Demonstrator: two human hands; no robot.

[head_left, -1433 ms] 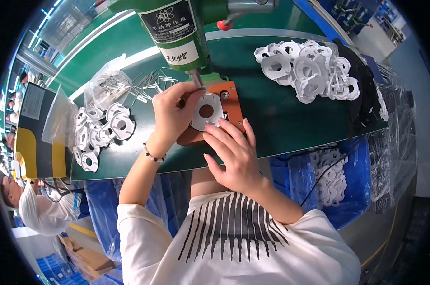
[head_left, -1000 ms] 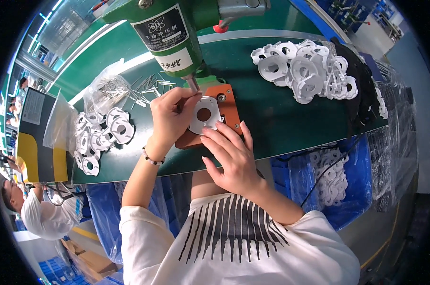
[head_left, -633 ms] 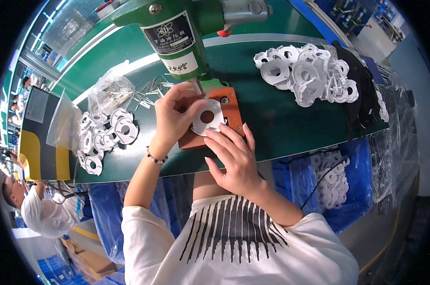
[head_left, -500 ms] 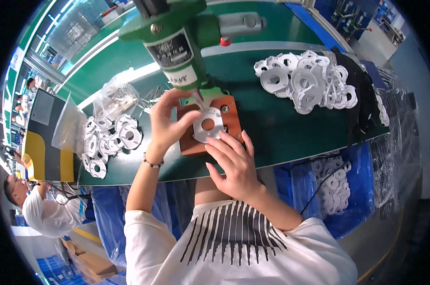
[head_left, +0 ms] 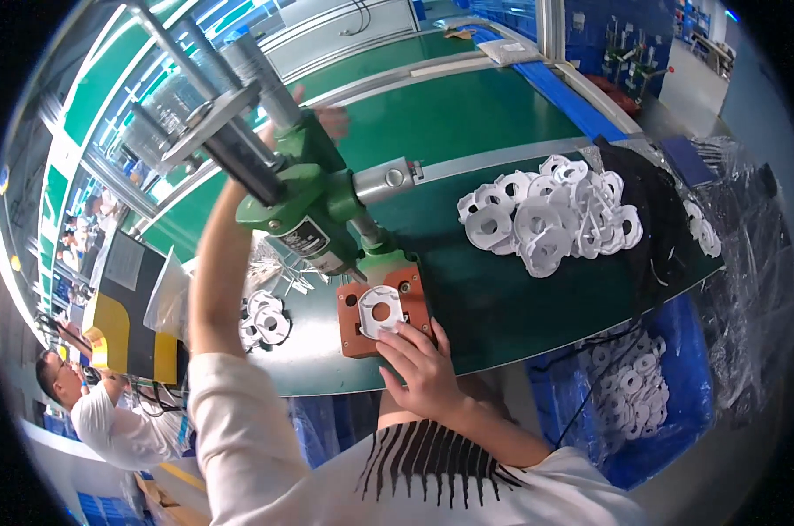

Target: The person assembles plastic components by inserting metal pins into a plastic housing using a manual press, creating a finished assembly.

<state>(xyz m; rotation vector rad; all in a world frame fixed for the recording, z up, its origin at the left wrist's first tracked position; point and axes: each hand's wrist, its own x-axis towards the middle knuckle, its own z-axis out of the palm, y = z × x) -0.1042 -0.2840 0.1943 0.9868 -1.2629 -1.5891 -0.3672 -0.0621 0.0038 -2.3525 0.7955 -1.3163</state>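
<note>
A white plastic ring-shaped part (head_left: 368,324) lies on the orange-red fixture block (head_left: 350,344) beneath the green hand press (head_left: 296,197). My right hand (head_left: 425,373) is open, its fingertips resting on the part's near edge and on the block. My left arm reaches forward past the press's left side. Beyond the press column, my left hand (head_left: 330,121) is smeared by motion and partly hidden, so what it touches or holds does not show. The press's narrow tip (head_left: 358,275) stands just above the part's far edge.
A pile of white parts (head_left: 546,219) sits at right on the green table, beside black cloth (head_left: 647,219). More white parts (head_left: 265,317) and thin pins (head_left: 283,267) lie left. A blue bin (head_left: 691,421) of parts stands below right. Another person (head_left: 108,416) sits at left.
My left hand has left the fixture and moved up and forward behind the press. My right hand stays on the part. The view has shifted, showing more of the press's upper end.
</note>
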